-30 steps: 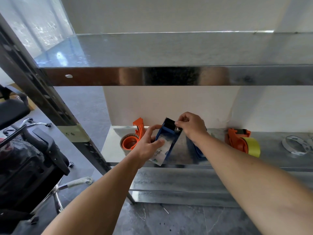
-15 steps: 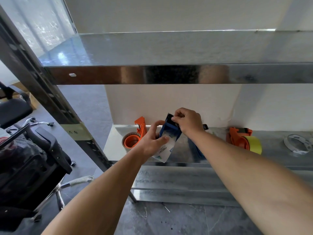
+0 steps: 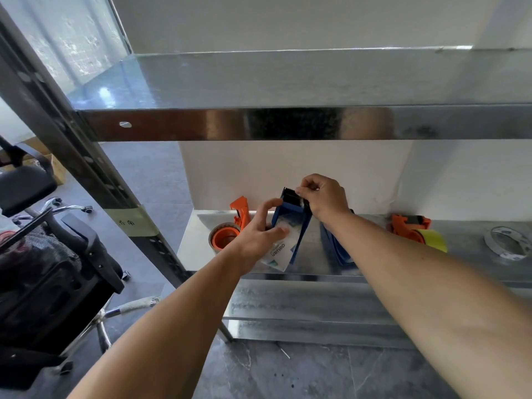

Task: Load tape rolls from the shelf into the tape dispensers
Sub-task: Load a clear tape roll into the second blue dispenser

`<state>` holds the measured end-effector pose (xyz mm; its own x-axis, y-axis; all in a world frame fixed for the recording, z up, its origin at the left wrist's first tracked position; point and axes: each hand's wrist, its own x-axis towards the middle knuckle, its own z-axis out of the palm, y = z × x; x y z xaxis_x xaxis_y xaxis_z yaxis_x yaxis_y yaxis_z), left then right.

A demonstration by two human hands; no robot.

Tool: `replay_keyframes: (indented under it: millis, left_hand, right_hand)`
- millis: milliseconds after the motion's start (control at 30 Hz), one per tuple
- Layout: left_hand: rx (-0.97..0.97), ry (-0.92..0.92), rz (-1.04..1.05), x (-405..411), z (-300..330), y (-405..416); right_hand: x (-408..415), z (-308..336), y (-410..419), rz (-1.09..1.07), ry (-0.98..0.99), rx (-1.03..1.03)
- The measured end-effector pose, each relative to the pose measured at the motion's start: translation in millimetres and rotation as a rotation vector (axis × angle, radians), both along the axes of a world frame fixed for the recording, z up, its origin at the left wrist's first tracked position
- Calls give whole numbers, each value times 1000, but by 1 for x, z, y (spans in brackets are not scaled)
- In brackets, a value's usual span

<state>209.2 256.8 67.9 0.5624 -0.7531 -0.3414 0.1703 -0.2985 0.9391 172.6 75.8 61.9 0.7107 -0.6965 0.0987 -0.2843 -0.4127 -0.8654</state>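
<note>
A blue tape dispenser (image 3: 299,226) with a white printed label is held tilted above the lower metal shelf (image 3: 359,266). My left hand (image 3: 259,234) grips its body, thumb on the label and fingers curled over the far side. My right hand (image 3: 322,197) pinches at its black toothed cutter end. An orange dispenser (image 3: 240,211) with a brown roll (image 3: 223,239) stands to the left. Another orange dispenser (image 3: 408,226), loaded with yellow tape (image 3: 433,240), lies on the right. A clear tape roll (image 3: 506,246) lies far right. A second blue piece (image 3: 335,249) lies under my right forearm.
The upper metal shelf (image 3: 288,79) juts out above my hands. A dark upright post (image 3: 86,168) with a tape label stands on the left. A black office chair (image 3: 43,254) sits left of the rack, over a grey tiled floor.
Both hands have lifted the blue dispenser a little and tipped it more upright. My right hand has stayed pinched at the cutter end. The other dispensers have not moved.
</note>
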Motion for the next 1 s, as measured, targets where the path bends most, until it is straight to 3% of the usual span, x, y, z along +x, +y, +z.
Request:
replay_keyframes:
  millis: [200, 367, 600, 800, 1000]
  left_hand:
    - [-4, 5, 26, 1, 1, 3]
    - [46, -145, 140, 3, -7, 4]
    - [96, -276, 124, -1, -11, 6]
    - [68, -70, 89, -3, -6, 9]
    - [10, 44, 121, 0, -14, 13]
  right_hand:
    - [2, -1, 3, -71, -23, 41]
    - [4, 9, 9, -79, -129, 178]
    - [9, 5, 8, -110, -71, 135]
    - [7, -1, 3, -116, 3, 101]
    - [3, -2, -5, -78, -83, 467]
